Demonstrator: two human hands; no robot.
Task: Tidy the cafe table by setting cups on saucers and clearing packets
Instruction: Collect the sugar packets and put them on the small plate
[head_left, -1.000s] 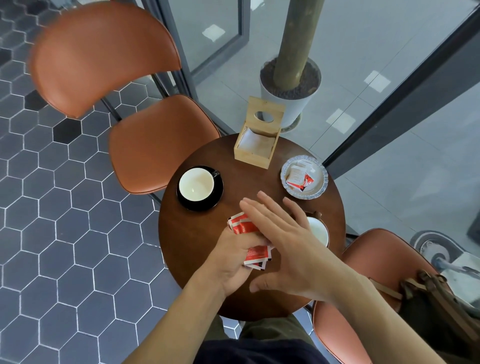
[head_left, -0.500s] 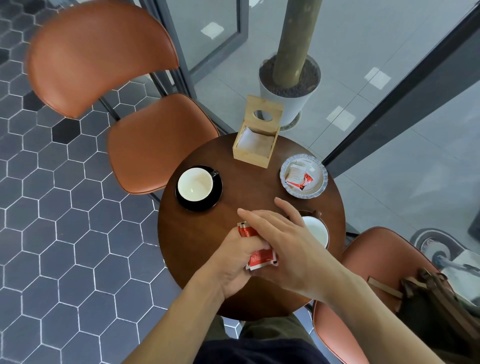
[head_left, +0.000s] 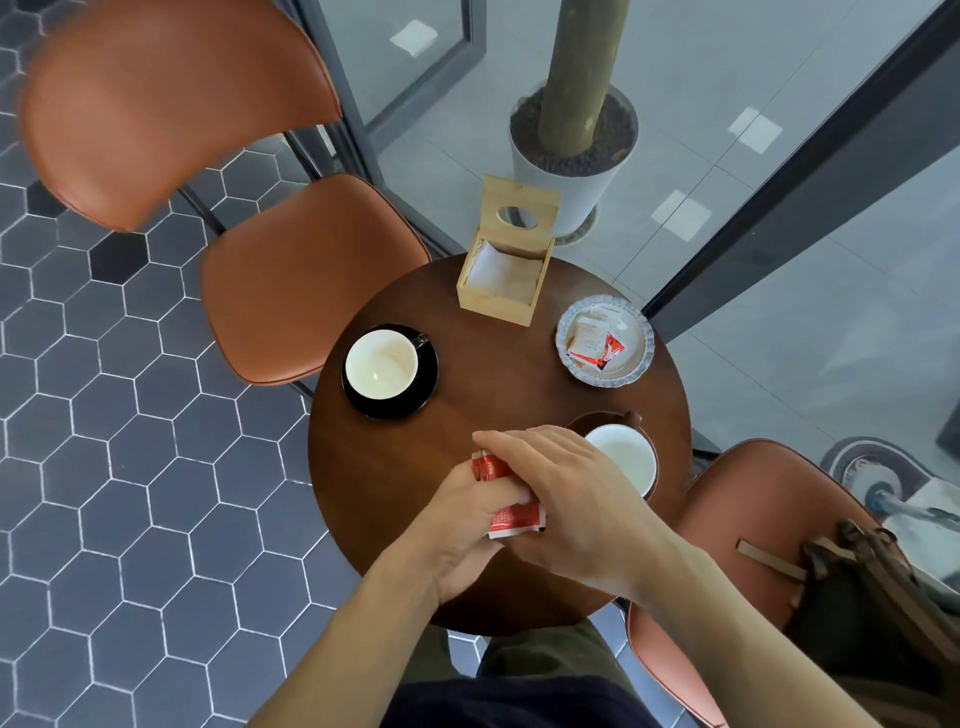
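The left hand (head_left: 462, 525) curls its fingers around a small stack of red packets (head_left: 506, 499) above the near part of the round table (head_left: 395, 467). The stack's long axis runs from near right to far left, with one end poking out past the fingertips toward the far left and the other end showing near the palm. How many packets are in the stack cannot be told. The right hand (head_left: 576, 499) lies over the stack with fingers straight and together, pointing left, and covers its middle.

2 cups are on the table. The left cup (head_left: 382, 364) sits upright on a black saucer (head_left: 421, 400), its handle pointing right and away. The right cup (head_left: 626, 457) sits on a brown saucer (head_left: 587, 423) just beside the right hand, partly hidden by it.

1 dish (head_left: 641, 358) at the far right holds more packets, white and red, lying flat; their count is unclear. 1 wooden box (head_left: 498, 301) stands at the far edge. 2 chairs (head_left: 291, 291) are in view.
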